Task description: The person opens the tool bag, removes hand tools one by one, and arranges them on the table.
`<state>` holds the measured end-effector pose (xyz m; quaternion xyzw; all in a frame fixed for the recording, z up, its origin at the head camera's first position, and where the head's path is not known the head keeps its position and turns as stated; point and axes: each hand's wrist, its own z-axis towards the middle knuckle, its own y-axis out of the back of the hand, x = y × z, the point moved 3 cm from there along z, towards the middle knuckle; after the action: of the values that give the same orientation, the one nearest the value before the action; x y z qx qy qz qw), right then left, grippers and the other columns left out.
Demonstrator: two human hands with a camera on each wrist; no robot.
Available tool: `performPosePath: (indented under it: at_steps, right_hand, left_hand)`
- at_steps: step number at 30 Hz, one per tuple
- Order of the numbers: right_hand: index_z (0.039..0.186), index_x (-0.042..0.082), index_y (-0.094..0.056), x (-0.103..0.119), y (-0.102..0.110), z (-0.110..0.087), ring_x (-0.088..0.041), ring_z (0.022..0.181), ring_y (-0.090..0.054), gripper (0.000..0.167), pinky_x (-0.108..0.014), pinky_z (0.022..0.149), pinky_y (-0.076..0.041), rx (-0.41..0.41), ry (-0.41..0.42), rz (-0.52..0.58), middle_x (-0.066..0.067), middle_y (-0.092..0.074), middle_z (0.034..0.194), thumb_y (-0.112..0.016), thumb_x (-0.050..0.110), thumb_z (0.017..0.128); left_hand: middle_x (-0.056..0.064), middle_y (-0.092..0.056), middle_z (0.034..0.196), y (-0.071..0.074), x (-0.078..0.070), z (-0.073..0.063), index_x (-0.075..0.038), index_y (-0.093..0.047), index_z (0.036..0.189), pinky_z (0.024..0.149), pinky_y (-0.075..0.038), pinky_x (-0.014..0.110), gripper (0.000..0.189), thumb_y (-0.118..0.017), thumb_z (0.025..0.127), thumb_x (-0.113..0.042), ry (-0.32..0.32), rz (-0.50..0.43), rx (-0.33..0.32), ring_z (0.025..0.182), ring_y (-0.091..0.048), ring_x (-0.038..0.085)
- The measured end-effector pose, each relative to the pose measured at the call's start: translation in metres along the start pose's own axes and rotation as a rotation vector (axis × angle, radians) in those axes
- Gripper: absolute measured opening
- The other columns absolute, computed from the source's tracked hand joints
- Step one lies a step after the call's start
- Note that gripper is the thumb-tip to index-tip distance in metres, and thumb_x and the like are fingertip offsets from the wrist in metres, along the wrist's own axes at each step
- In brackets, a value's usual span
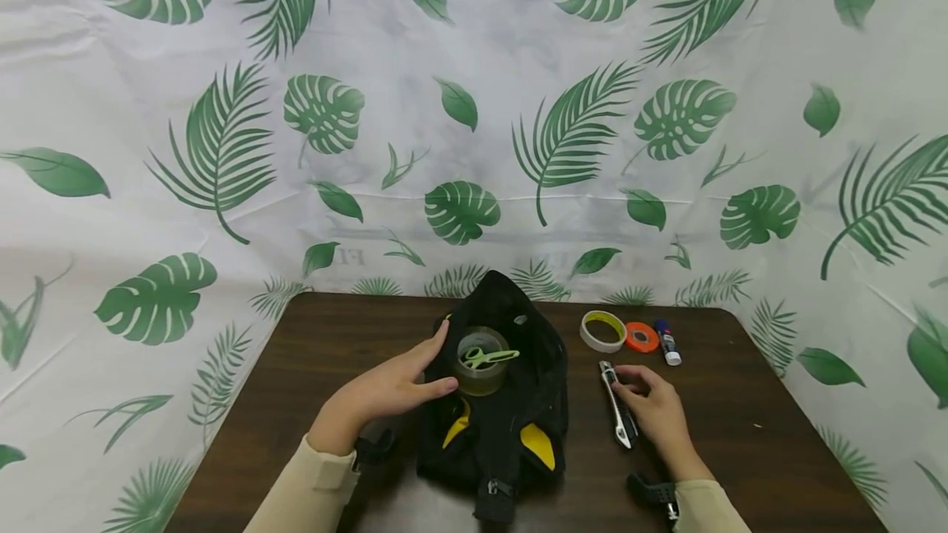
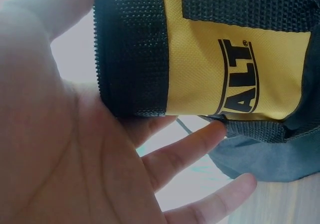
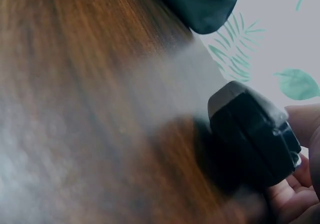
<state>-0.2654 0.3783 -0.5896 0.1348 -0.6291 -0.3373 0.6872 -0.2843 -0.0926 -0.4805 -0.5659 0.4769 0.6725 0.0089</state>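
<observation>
A black and yellow tool bag (image 1: 492,426) lies with its mouth spread, a roll of clear tape (image 1: 481,383) and light-green scissors (image 1: 499,356) inside it. My left hand (image 1: 396,381) rests at the bag's left rim, thumb over the opening. In the left wrist view, its fingers (image 2: 185,154) stretch out fairly straight along the yellow panel (image 2: 200,69) with black lettering. To the bag's right, my right hand (image 1: 655,410) pinches a silver and black utility knife (image 1: 616,403) near its upper end. The knife's rear end (image 3: 250,129) shows large in the right wrist view.
Behind the knife, a cream tape roll (image 1: 590,336), an orange tape roll (image 1: 642,337) and a glue stick (image 1: 668,344) lie towards the far right of the brown table (image 1: 326,331). A leaf-print cloth (image 1: 489,138) hangs behind the table.
</observation>
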Motion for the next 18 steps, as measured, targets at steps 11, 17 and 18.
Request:
performPosePath:
  at_steps: [11, 17, 18]
  right_hand:
    - [0.124, 0.011, -0.080, 0.005, 0.000, 0.003, -0.001, 0.080, -0.064, 0.030, -0.020, 0.068, -0.054, -0.086, -0.066, 0.154, -0.004, -0.079, 0.110, -0.082, 0.030, 0.101]
    - [0.130, 0.001, -0.075, 0.010, 0.007, -0.005, -0.007, 0.092, -0.067, 0.037, -0.017, 0.077, -0.056, -0.185, -0.126, 0.433, 0.014, -0.077, 0.104, -0.081, 0.023, 0.102]
    - [0.131, -0.001, -0.074, 0.014, 0.009, -0.007, -0.007, 0.096, -0.068, 0.038, -0.016, 0.080, -0.057, -0.199, -0.119, 0.472, 0.013, -0.077, 0.107, -0.081, 0.022, 0.101]
  left_hand:
    - [-0.003, -0.003, 0.184, 0.004, 0.003, -0.001, -0.036, 0.006, 0.176, 0.136, -0.020, 0.062, 0.100, -0.060, 0.106, -0.066, 0.006, 0.019, -0.017, 0.171, -0.014, 0.029]
    - [-0.003, -0.002, 0.184, 0.001, 0.003, 0.000, -0.036, 0.007, 0.175, 0.136, -0.020, 0.061, 0.100, -0.060, 0.106, -0.066, -0.004, 0.005, -0.005, 0.171, -0.013, 0.029]
    - [-0.003, -0.002, 0.184, 0.000, 0.003, 0.000, -0.036, 0.007, 0.175, 0.136, -0.020, 0.061, 0.100, -0.060, 0.106, -0.065, -0.006, 0.003, 0.000, 0.171, -0.013, 0.029]
